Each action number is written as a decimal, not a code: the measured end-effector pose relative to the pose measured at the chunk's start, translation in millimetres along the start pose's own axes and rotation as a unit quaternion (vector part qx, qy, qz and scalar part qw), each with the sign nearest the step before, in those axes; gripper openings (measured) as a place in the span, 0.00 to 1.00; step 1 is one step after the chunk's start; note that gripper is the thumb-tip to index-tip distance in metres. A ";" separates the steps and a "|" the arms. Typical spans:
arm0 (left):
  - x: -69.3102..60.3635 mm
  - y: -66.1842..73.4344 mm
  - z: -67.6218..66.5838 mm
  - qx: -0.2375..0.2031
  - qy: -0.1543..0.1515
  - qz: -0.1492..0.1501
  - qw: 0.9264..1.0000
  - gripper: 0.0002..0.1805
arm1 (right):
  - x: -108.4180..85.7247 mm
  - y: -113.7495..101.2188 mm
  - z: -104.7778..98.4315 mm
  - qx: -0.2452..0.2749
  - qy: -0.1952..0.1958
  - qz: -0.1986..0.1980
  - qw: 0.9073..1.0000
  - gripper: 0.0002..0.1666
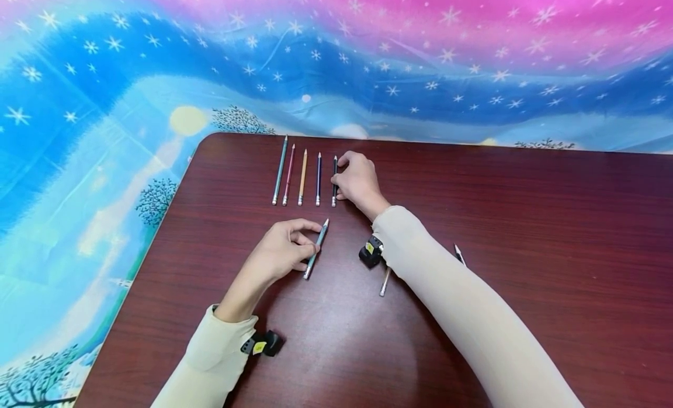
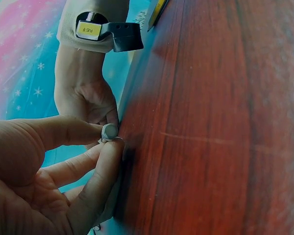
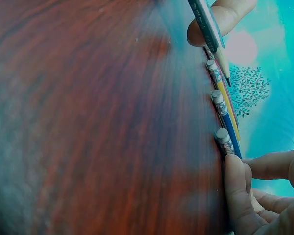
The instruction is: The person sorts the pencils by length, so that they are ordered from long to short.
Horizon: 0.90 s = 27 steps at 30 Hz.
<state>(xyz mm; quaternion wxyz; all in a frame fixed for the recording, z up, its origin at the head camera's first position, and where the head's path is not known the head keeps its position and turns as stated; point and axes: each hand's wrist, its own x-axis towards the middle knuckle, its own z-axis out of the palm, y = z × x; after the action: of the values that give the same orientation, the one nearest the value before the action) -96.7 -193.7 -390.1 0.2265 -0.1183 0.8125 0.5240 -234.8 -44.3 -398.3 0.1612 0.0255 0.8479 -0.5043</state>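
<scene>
Between the thumb and fingers of my left hand (image 1: 276, 253), a teal pencil (image 1: 323, 231) is pinched, tilted, its point facing away from me. In the left wrist view its white eraser end (image 2: 109, 131) shows between the fingertips. At the right end of a row, my right hand (image 1: 360, 179) holds a black pencil (image 1: 335, 166) that lies on the table. The right wrist view shows that pencil's eraser (image 3: 223, 135) beside the fingertips. Leftward in the row lie a blue pencil (image 1: 318, 177), a yellow pencil (image 1: 302, 177), a pink pencil (image 1: 290, 173) and a longer teal pencil (image 1: 280, 168).
A pencil's eraser end (image 1: 385, 284) sticks out from under the right forearm. Beyond that sleeve a dark pencil tip (image 1: 460, 255) shows. The brown wooden table (image 1: 568, 232) meets a patterned cloth (image 1: 368, 63) at its back and left edges.
</scene>
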 end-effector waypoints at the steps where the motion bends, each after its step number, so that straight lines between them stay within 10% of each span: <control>1: 0.0 0.0 0.0 0.000 0.001 0.000 1.000 0.20 | 0.0 0.2 0.1 0.000 0.000 0.000 1.000 0.20; 27: -0.5 -0.2 0.0 0.000 -0.001 0.002 1.000 0.21 | 0.1 0.3 0.1 -0.002 0.000 0.001 1.000 0.19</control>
<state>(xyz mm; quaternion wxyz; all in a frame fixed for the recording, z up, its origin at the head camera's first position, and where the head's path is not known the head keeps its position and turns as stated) -96.1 -193.9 -390.0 0.2262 -0.1165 0.8123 0.5248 -234.8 -44.3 -398.6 0.1612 0.0259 0.8490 -0.5026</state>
